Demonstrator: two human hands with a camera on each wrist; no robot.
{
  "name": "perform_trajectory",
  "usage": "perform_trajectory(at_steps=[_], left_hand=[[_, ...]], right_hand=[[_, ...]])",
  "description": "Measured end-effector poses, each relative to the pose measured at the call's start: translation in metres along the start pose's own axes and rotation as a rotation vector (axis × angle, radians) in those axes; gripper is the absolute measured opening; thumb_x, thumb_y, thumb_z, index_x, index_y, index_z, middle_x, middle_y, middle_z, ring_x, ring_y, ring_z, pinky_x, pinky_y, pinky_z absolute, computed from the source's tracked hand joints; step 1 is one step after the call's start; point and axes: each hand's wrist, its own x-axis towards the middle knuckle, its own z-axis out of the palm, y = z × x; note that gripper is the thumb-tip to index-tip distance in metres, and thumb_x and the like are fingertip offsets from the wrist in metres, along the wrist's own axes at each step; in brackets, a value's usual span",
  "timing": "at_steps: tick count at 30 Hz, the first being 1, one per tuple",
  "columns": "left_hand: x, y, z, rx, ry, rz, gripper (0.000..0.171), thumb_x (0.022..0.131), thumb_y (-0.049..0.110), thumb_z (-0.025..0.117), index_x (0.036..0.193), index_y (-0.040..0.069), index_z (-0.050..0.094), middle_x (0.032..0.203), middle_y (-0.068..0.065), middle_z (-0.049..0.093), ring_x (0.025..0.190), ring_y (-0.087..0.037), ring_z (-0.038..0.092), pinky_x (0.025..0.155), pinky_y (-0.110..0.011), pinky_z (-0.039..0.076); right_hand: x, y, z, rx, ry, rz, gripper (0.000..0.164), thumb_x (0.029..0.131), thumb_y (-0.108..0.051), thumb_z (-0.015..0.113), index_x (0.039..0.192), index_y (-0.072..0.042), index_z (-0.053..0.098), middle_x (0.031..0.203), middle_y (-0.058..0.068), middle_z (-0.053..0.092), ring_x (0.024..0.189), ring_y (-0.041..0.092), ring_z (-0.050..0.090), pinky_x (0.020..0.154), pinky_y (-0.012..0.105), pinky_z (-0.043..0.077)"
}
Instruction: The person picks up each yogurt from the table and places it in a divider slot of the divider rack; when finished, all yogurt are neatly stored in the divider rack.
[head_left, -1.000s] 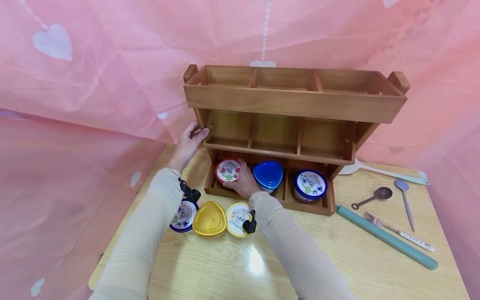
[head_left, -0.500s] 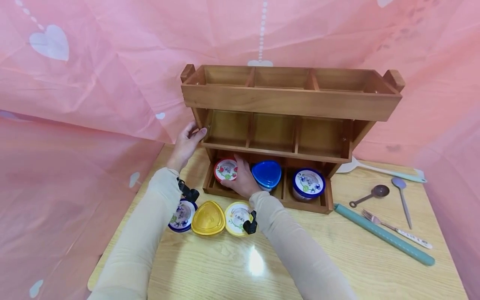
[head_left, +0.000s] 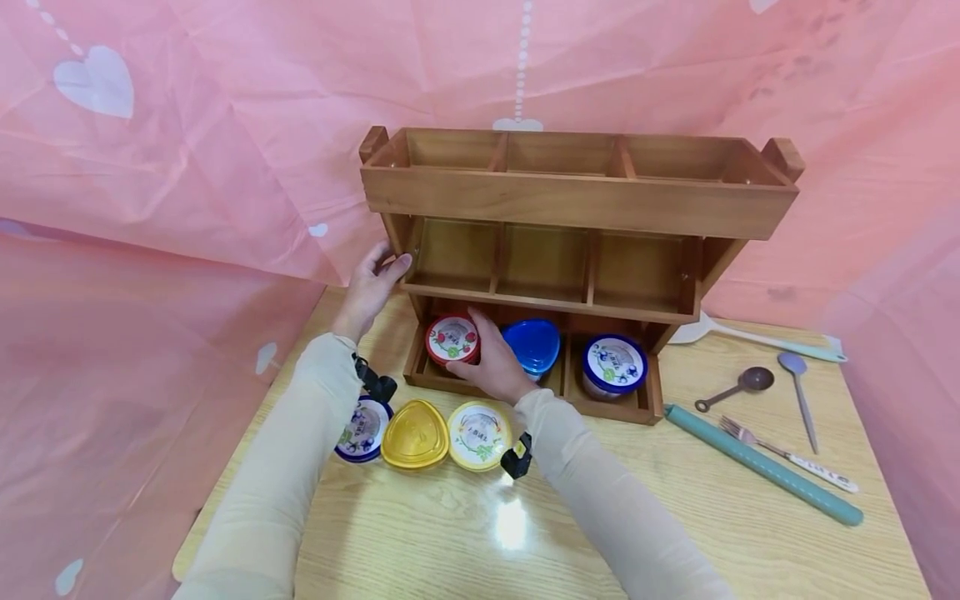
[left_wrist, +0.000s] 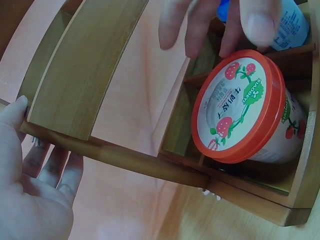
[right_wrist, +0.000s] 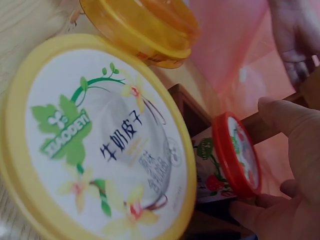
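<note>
A three-tier wooden rack (head_left: pixel 577 200) stands on the table. My left hand (head_left: pixel 369 290) grips its left side panel, thumb in front and fingers behind. In the rack's bottom left compartment sits a red-lidded tub (head_left: pixel 452 338) with strawberries on its label. My right hand (head_left: pixel 495 363) is beside that tub, fingers loosely spread; in the left wrist view its fingertips (left_wrist: pixel 260 30) are just off the lid. A blue three-cornered tub (head_left: pixel 532 343) fills the middle compartment, partly behind my right hand. The bottom right compartment holds a blue-lidded tub (head_left: pixel 615 362).
Before the rack stand another blue-lidded tub (head_left: pixel 365 427), a yellow three-cornered tub (head_left: pixel 415 433) and a yellow-lidded tub (head_left: pixel 480 435). At right lie a green stick (head_left: pixel 761 462), a fork (head_left: pixel 787 454), a measuring spoon (head_left: pixel 738 387), a grey spoon (head_left: pixel 801 396) and a white-headed spatula (head_left: pixel 750 335).
My right hand has loosened from the red-lidded tub and shifted slightly right, uncovering more of its lid. My left hand keeps its place on the rack. The head view has shifted a little.
</note>
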Motion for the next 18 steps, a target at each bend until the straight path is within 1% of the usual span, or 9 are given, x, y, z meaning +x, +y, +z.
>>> perform_trajectory(at_steps=[4,6,12,18], left_hand=[[0.000,0.000,-0.001,-0.018,-0.003,-0.001,0.054,0.099,0.028,0.061,0.147,0.013,0.043,0.149,-0.009,0.045,0.139,-0.026,0.044,0.116,-0.042,0.038],[0.000,-0.001,-0.001,-0.024,-0.003,0.000,0.054,0.099,0.026,0.061,0.148,0.012,0.043,0.149,-0.010,0.046,0.139,-0.026,0.044,0.116,-0.042,0.038],[0.001,0.000,-0.001,-0.017,0.000,-0.001,0.054,0.098,0.027,0.061,0.147,0.013,0.044,0.149,-0.010,0.046,0.139,-0.025,0.044,0.115,-0.042,0.038],[0.001,0.001,0.000,-0.020,-0.002,-0.002,0.053,0.098,0.028,0.061,0.147,0.013,0.044,0.149,-0.010,0.046,0.139,-0.027,0.044,0.115,-0.043,0.038]], right_hand=[[-0.011,0.000,-0.009,0.009,-0.007,-0.020,0.091,0.085,-0.029,0.078,0.155,-0.011,0.024,0.158,0.014,0.032,0.144,0.033,0.035,0.118,0.047,0.032],[-0.017,0.000,-0.013,0.024,-0.012,-0.024,0.089,0.086,-0.030,0.078,0.155,-0.012,0.025,0.158,0.014,0.032,0.144,0.034,0.035,0.117,0.049,0.034],[-0.036,0.003,-0.023,0.159,-0.046,-0.013,0.084,0.087,-0.026,0.077,0.154,-0.016,0.028,0.157,0.017,0.030,0.140,0.039,0.040,0.110,0.053,0.041],[-0.055,0.006,-0.028,0.159,-0.049,-0.018,0.085,0.086,-0.030,0.077,0.154,-0.019,0.028,0.157,0.011,0.030,0.141,0.032,0.039,0.112,0.050,0.039]])
